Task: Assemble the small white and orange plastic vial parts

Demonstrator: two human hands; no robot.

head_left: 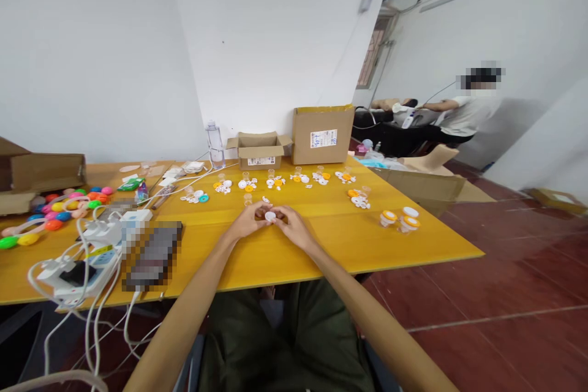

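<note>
Left hand: the left hand [250,220] is laid on the yellow tabletop [413,239], its fingers curled and pinching the small white cap [270,216] from the 9 o'clock side.
Right hand: the right hand [294,225] is met with the left one, its fingertips pressed on the same white cap from the 3 o'clock side.
White cap: it is held between both hands, just above the tabletop, near the middle of the front half; something small and dark is seen under it, but what it is cannot be told.
At 12 o'clock of the hands: a row of small heaps of white and orange parts [275,182] with little clear cups is set across the tabletop; behind it a small open carton [260,150] and a bigger carton [323,134] are placed, and a clear water bottle [215,145] is stood at 11 o'clock.
At 2 o'clock: three small jars with orange and white lids [399,219] are grouped near the right edge, well apart from the hands.
At 9 o'clock: a blurred dark flat object [151,254], white power strips with cables [78,272] and, farther out, coloured plastic balls [59,211] are seen.
Far at 1 o'clock: another person in a white shirt [468,113] is seated at a separate dark desk.
</note>
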